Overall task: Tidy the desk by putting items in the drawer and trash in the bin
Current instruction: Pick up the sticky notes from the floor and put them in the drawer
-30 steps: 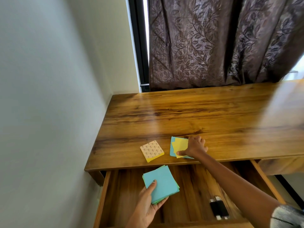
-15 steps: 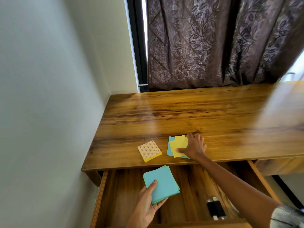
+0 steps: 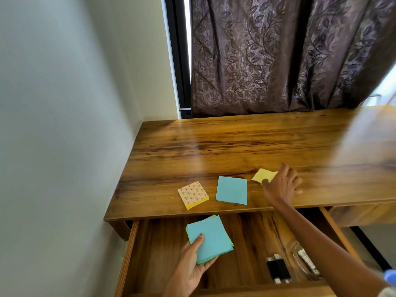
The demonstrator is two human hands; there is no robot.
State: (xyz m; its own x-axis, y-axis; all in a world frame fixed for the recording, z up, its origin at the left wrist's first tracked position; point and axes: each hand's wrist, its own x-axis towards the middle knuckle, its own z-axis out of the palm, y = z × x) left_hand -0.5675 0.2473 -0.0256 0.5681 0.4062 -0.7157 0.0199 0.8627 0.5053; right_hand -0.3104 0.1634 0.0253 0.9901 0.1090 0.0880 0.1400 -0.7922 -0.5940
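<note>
Yellow note (image 3: 264,175) pinched by right hand (image 3: 282,186) on desk (image 3: 235,142), at 2 o'clock from the flat blue sheet (image 3: 231,190), likely gathering; left hand (image 3: 190,266) grips blue stack (image 3: 209,239) over open drawer (image 3: 150,254), apparently for stowing.

No text is readable here; the patterned pad (image 3: 193,195) on my desk (image 3: 235,146) bears only tiny, illegible marks.
</note>
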